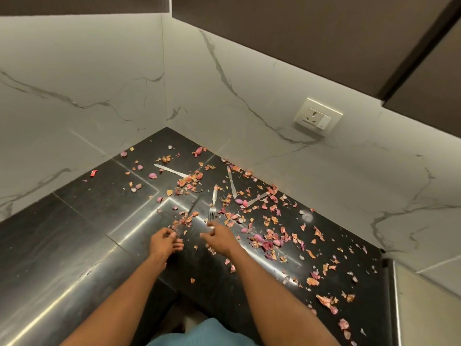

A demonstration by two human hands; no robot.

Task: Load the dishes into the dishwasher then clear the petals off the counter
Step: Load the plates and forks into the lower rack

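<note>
Black stone counter [87,203], strewn with dried pink-orange petals [270,237]. Cutlery lies among them: fork [213,204] just beyond right hand [219,237], a knife [171,170] far back, a second knife [231,182] near the backsplash. Left hand [163,242] curled on the handle of a blurred utensil [190,212]; grip looks closed on it. Right fingers spread, holding nothing. Advice: pinch fork by its neck, shake petals off before carrying. Dishwasher not in view.
</note>
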